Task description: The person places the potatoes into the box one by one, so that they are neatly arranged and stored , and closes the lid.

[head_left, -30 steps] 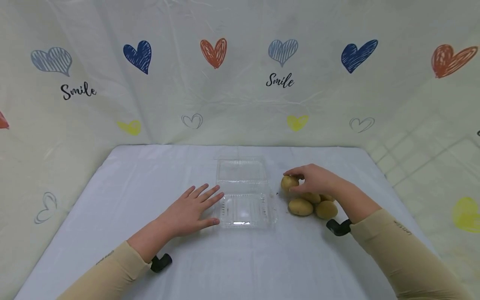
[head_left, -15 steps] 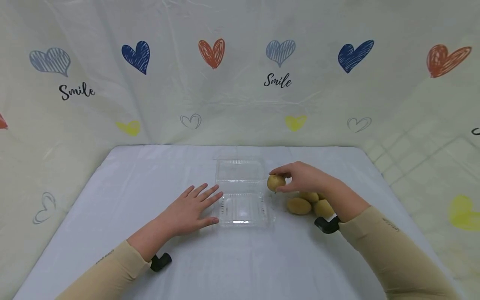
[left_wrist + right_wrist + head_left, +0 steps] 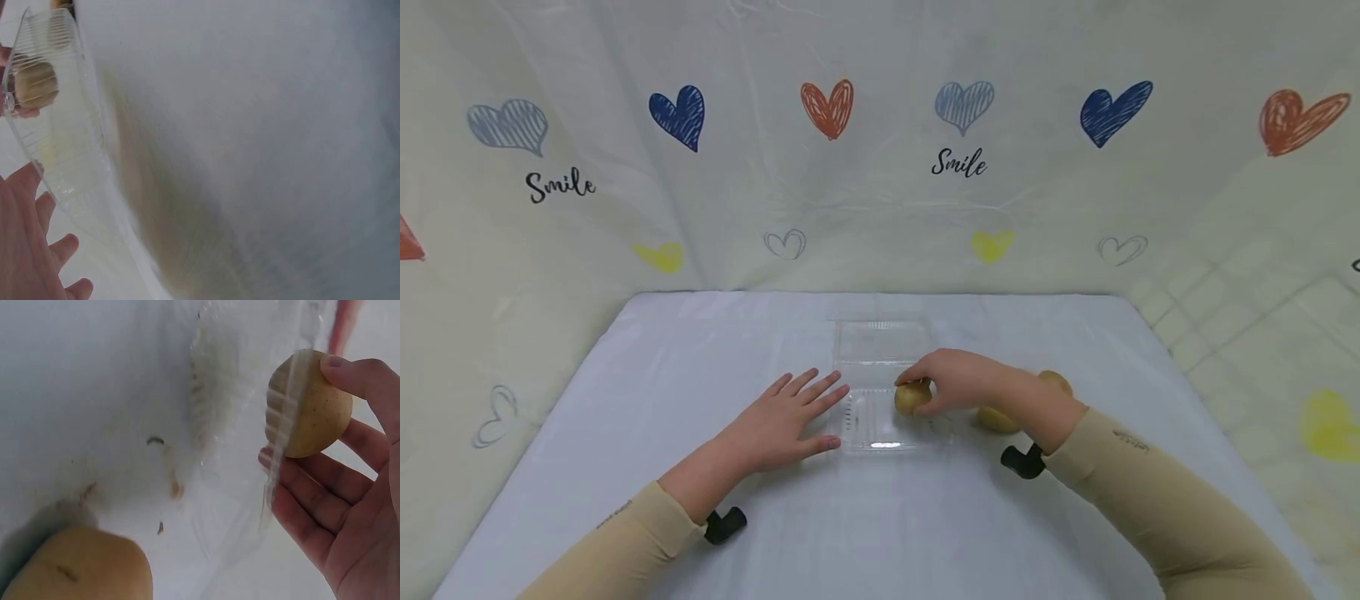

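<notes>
My right hand (image 3: 973, 382) grips a round yellowish potato (image 3: 911, 399) between thumb and fingers, over the right part of the clear plastic clamshell container (image 3: 870, 423). In the right wrist view, the container's ribbed wall partly overlaps this potato (image 3: 315, 415). The container's lid (image 3: 880, 340) lies folded back, away from me. My left hand (image 3: 778, 423) is spread with fingers straight, its fingertips right at the container's left edge. Through the clear wall in the left wrist view, the gripped potato (image 3: 36, 84) shows inside the outline of the container.
More potatoes lie right of the container, partly hidden by my right forearm: one potato (image 3: 997, 420) in front and another potato (image 3: 1056, 382) behind. Small dirt crumbs (image 3: 177, 487) speckle the white tablecloth (image 3: 880, 525). A heart-printed curtain (image 3: 880, 192) stands behind the table.
My right hand has carried the potato leftward from the pile to over the container's base. The left hand has stayed at the container's left edge.
</notes>
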The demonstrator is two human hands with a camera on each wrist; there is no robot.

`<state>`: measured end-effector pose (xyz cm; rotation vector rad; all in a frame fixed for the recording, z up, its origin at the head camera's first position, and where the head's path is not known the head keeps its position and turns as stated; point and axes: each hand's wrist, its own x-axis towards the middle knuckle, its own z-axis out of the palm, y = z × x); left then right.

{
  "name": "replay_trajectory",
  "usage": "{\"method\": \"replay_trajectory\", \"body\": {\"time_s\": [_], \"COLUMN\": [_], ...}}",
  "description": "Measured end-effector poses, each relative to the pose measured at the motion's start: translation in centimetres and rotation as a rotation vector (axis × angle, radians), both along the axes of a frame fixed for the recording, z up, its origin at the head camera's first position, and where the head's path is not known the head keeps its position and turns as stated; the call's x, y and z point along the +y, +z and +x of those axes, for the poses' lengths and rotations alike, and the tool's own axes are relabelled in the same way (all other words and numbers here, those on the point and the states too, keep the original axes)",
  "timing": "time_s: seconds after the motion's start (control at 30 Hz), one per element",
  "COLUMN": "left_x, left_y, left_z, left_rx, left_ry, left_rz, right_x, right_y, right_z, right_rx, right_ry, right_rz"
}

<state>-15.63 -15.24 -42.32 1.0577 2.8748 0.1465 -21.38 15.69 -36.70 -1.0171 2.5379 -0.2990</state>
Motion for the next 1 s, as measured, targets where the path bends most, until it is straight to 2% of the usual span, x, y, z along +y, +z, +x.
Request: {"method": "replay_trajectory", "body": {"time_s": [0.23,0.37,0.53,0.87,1.0], "left_x": [0.1,0.2,0.1,0.1,0.2], "left_y": [0.0,-0.1,-0.2,0.0,-0.2], "left_z": [0.1,0.1,0.1,0.1,0.2], "left_rx": [0.004,-0.010,-0.010,-0.022,-0.030], "left_ry": [-0.006,0.004,0.006,-0.003,0.004], "left_rz": [0.009,0.009,0.008,0.015,0.005], "right_x": [-1.4,-1.6,-1.6,-1.1,-1.7], "right_y": [-1.8,-2.4,-2.5,-2.5,-2.7], "right_z": [0.1,0.2,0.5,0.7,0.7], "right_rx": [0.030,0.006,-0.029,-0.051,-0.050], "right_ry": [0.068,0.024,-0.041,-0.014,-0.061], "right_rz": [0.039,0.031,-0.003,-0.056,-0.058]}}
